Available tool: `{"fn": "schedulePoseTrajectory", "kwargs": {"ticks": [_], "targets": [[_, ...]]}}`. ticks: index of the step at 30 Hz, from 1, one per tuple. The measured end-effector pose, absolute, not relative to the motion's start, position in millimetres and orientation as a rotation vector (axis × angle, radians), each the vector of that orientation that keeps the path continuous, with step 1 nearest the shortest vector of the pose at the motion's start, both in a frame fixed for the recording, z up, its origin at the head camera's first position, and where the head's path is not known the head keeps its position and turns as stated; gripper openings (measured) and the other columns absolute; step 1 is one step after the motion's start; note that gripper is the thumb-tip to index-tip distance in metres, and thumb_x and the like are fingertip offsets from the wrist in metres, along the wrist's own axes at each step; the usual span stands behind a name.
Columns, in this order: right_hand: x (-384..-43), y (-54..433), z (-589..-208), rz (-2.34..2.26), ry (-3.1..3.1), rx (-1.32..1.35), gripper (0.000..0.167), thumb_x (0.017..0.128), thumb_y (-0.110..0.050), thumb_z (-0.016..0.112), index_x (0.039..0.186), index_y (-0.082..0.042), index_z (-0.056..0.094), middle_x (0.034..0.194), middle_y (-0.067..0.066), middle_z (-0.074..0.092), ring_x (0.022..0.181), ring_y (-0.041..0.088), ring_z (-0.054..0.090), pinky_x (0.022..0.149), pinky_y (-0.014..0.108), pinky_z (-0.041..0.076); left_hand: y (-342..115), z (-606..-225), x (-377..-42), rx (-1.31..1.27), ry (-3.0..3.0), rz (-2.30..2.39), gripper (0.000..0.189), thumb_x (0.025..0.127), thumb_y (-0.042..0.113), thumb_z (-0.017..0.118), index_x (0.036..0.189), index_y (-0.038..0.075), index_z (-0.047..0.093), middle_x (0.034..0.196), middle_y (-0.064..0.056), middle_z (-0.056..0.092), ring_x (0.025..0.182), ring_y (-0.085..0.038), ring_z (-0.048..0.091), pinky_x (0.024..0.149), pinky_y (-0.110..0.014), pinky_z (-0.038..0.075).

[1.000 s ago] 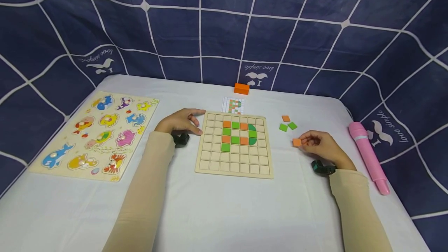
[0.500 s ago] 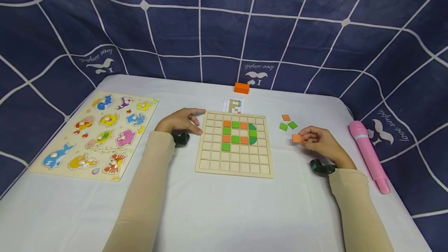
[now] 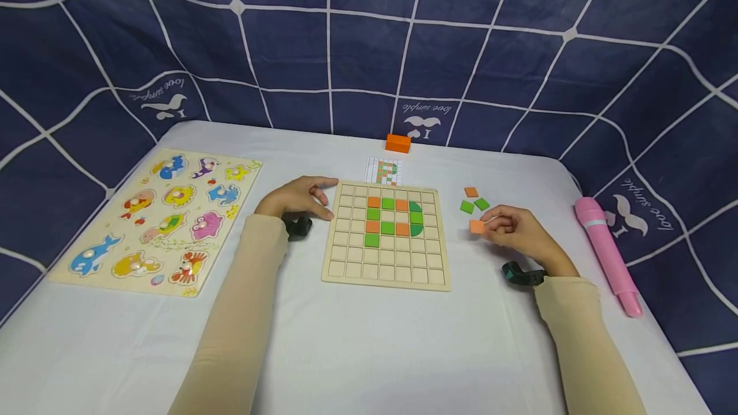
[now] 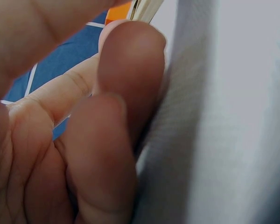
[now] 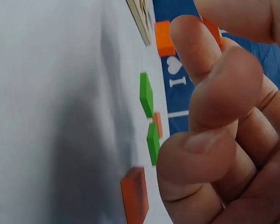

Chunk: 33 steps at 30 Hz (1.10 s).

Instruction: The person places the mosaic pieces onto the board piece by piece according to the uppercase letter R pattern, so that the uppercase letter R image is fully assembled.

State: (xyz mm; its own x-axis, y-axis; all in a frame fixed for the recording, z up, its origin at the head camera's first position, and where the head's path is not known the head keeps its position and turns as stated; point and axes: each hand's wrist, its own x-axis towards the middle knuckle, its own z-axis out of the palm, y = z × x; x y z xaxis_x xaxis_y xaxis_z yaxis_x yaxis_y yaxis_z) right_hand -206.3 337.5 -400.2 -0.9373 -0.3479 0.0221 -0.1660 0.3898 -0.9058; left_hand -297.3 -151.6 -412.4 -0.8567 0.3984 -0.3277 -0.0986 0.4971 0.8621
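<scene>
A square wooden grid board [image 3: 386, 256] lies at the middle of the table, with orange and green tiles and dark green curved tiles set in its upper cells. My left hand [image 3: 295, 198] rests at the board's left side, index finger stretched to the upper corner and thumb on the edge. To the right of the board, my right hand [image 3: 519, 233] pinches an orange square tile [image 3: 476, 227] above the tablecloth. In the right wrist view only a sliver of that tile shows between thumb and finger. Two green tiles [image 3: 467, 207] and an orange tile [image 3: 471, 192] lie just beyond it.
Another orange tile [image 5: 135, 196] lies under the right hand, hidden in the head view. A pattern card [image 3: 385, 171] and an orange block [image 3: 398, 143] sit behind the board. An animal puzzle [image 3: 198, 223] lies left, a pink microphone-shaped object [image 3: 606, 255] right.
My right hand has moved slightly left and away from me with the orange tile, toward the board. My left hand stays at the board's edge.
</scene>
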Motion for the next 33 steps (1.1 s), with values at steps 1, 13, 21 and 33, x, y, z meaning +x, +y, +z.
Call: {"fn": "schedulePoseTrajectory", "kwargs": {"ticks": [1, 13, 21, 33], "targets": [[-205.9, 335.5, -399.5, -1.576, 2.471, -0.464, 0.032, 0.093, 0.014, 0.069, 0.121, 0.023, 0.058, 0.09, -0.009, 0.075, 0.076, 0.003, 0.066, 0.064, 0.018, 0.054, -151.7, -412.6, -297.4, 0.248, 2.253, 1.338, 0.099, 0.079, 0.003, 0.094, 0.165, 0.009, 0.045, 0.102, -0.008, 0.062, 0.08, -0.016, 0.052, 0.066, -0.022, 0.044], [-201.6, 310.4, -393.1, -1.484, 2.507, -0.475, 0.032, 0.092, 0.01, 0.072, 0.122, 0.017, 0.063, 0.091, -0.005, 0.077, 0.068, 0.005, 0.061, 0.062, 0.021, 0.052, -151.4, -412.6, -296.9, 0.223, 2.286, 1.29, 0.099, 0.08, 0.007, 0.095, 0.165, 0.014, 0.047, 0.107, -0.009, 0.063, 0.084, -0.018, 0.053, 0.07, -0.026, 0.042], [-201.6, 291.9, -393.0, -1.473, 2.495, -0.465, 0.033, 0.092, 0.008, 0.074, 0.123, 0.017, 0.064, 0.096, 0.016, 0.078, 0.069, 0.005, 0.062, 0.063, 0.022, 0.052, -151.3, -413.8, -297.4, 0.234, 2.291, 1.28, 0.099, 0.08, 0.008, 0.095, 0.166, 0.013, 0.046, 0.105, -0.008, 0.062, 0.085, -0.019, 0.052, 0.072, -0.027, 0.041], [-207.9, 262.4, -395.3, -1.436, 2.446, -0.471, 0.032, 0.094, 0.005, 0.075, 0.123, 0.013, 0.064, 0.096, 0.018, 0.079, 0.06, 0.007, 0.053, 0.061, 0.024, 0.048, -151.5, -413.7, -297.5, 0.234, 2.295, 1.28, 0.098, 0.08, 0.009, 0.096, 0.165, 0.014, 0.047, 0.106, -0.009, 0.063, 0.085, -0.019, 0.053, 0.073, -0.027, 0.042]]}}
